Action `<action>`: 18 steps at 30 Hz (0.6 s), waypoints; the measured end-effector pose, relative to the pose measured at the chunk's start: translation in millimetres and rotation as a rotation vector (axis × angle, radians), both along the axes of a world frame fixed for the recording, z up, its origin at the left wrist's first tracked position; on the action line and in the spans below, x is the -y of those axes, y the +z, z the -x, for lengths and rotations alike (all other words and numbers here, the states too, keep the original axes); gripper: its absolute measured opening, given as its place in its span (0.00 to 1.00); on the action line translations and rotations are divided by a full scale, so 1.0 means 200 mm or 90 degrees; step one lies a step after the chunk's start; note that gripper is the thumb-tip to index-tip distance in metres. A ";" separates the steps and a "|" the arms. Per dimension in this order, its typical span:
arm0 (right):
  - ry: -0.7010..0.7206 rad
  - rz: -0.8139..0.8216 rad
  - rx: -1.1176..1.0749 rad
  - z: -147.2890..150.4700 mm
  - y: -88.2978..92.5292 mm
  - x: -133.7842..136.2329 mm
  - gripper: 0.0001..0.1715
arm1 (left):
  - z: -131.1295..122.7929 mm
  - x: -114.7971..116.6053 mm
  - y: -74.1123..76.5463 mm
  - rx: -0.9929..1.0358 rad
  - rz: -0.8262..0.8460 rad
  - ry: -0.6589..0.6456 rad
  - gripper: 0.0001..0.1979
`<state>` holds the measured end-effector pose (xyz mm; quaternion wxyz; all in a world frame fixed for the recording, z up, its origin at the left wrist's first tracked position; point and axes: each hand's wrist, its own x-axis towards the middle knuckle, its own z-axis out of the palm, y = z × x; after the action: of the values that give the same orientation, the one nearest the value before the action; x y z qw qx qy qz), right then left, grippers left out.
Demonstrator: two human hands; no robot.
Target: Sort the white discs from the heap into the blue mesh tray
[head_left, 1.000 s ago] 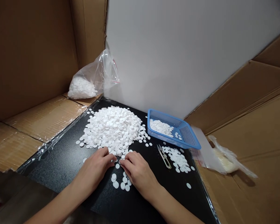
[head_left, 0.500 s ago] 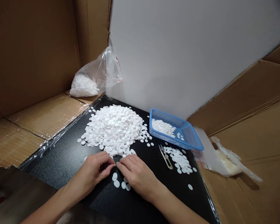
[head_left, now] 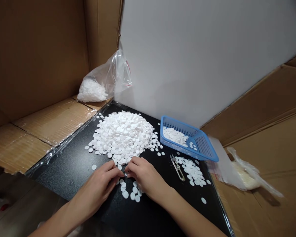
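At the near edge of a big heap of small white round discs (head_left: 124, 131), both hands work close together on the black tabletop (head_left: 71, 168). My left hand (head_left: 105, 179) has its fingers curled and drawn together; anything in them is hidden. Facing it, my right hand (head_left: 144, 176) is closed, with a white disc (head_left: 126, 174) at its thumb and fingertips. Several loose discs (head_left: 125, 194) lie just below and between the hands. One single disc (head_left: 94, 167) sits apart, left of my left hand.
Thread snips (head_left: 177, 168) lie right of my right hand, beside a spread of discs (head_left: 192, 171). Behind them stands a blue basket (head_left: 204, 154) partly filled with discs. A clear bag of white pieces (head_left: 92, 91) rests back left; another plastic bag (head_left: 249, 177) is at right.
The view has shifted slightly. My fingertips have come a little apart, and a disc now shows at my right fingers. More loose discs are visible below the hands.
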<state>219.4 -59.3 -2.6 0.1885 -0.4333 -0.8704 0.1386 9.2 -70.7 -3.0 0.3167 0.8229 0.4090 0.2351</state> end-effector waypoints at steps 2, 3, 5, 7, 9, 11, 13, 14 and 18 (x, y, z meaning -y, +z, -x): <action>0.001 0.045 0.000 0.01 0.04 -0.03 0.12 | -0.01 0.01 0.00 0.000 -0.013 0.008 0.09; 0.006 0.061 0.007 0.02 0.05 -0.04 0.13 | -0.02 0.01 -0.01 -0.002 -0.023 0.008 0.09; 0.011 0.081 0.025 0.03 0.08 -0.06 0.13 | -0.03 0.02 -0.02 -0.017 -0.051 -0.006 0.08; 0.012 0.079 0.038 0.04 0.09 -0.06 0.15 | -0.04 0.02 -0.03 -0.043 -0.090 -0.022 0.07; 0.009 0.041 0.052 0.04 0.09 -0.02 0.15 | -0.04 0.02 -0.03 -0.068 -0.143 -0.033 0.09; 0.006 -0.023 0.080 0.04 0.07 0.02 0.15 | -0.05 0.02 -0.02 -0.083 -0.198 -0.048 0.11; -0.002 -0.075 0.094 0.02 0.04 0.07 0.13 | -0.05 0.02 -0.01 -0.086 -0.236 -0.071 0.11; -0.007 -0.085 0.085 0.01 0.03 0.09 0.12 | -0.05 0.03 0.00 -0.083 -0.245 -0.084 0.11; -0.064 -0.042 -0.028 -0.04 0.00 0.14 0.08 | -0.04 0.03 0.01 -0.034 -0.226 -0.107 0.11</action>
<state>226.9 -87.7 -2.8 0.2285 -0.4670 -0.8472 0.1097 17.6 -77.0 -0.1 0.1739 0.9032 0.2991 0.2541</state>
